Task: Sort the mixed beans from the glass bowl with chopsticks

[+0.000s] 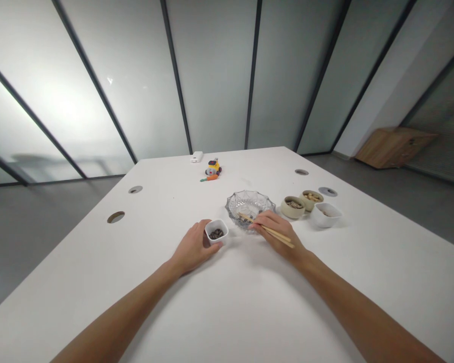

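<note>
My left hand (195,248) is closed around the side of a small white cup (224,237), which holds several dark seed-like pieces (216,234). Between the fingers of my right hand (274,229) is a pair of wooden chopsticks (282,238). Their tips reach down into a clear cut-glass bowl (232,202) with a scalloped rim. A few small dark pieces lie in the bowl near the tips; whether the chopsticks pinch one I cannot tell. The cup stands just left of the glass bowl, on my side of it.
Right of the glass bowl are two round beige bowls (290,210) with small pieces inside and a white square bowl (330,218). Farther back on the white table (166,297) lie a yellow toy vehicle (213,167), an orange toy carrot (212,178) and a white box (196,157). Round holes (116,217) pierce the tabletop.
</note>
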Motion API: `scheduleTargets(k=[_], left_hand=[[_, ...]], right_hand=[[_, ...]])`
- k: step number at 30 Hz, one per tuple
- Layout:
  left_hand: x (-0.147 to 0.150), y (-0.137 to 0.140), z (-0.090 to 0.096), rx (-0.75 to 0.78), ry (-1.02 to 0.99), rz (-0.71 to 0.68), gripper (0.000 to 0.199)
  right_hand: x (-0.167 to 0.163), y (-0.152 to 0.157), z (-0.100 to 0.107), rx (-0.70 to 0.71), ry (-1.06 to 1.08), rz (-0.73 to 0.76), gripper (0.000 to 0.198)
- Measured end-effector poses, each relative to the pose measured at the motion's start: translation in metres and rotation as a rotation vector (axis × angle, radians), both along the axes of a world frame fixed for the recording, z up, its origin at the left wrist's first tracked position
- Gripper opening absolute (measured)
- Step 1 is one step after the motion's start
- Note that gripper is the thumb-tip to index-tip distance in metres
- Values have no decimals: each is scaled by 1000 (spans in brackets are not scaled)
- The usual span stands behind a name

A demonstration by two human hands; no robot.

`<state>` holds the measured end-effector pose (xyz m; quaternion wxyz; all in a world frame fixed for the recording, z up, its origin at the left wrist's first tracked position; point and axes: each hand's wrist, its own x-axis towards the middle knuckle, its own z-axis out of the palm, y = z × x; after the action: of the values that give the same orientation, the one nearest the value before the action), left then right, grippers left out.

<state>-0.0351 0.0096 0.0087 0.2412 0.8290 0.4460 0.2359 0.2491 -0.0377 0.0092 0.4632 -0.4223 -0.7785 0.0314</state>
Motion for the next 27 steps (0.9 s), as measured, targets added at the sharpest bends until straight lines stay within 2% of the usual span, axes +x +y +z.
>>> scheduleTargets(k=[7, 13, 20, 27], left_hand=[[0, -1, 0, 0, -13, 6, 47], [0, -1, 1, -2, -4, -3, 48], [1, -2, 2, -4, 5, 6, 49], [0, 0, 0, -2, -4, -1, 49]], right_hand=[[4, 3, -3, 38, 101, -94, 15], [6, 0, 2, 45, 78, -155, 22], [5, -2, 5, 9, 58, -123, 24], [10, -2, 8, 57, 82, -171, 23]])
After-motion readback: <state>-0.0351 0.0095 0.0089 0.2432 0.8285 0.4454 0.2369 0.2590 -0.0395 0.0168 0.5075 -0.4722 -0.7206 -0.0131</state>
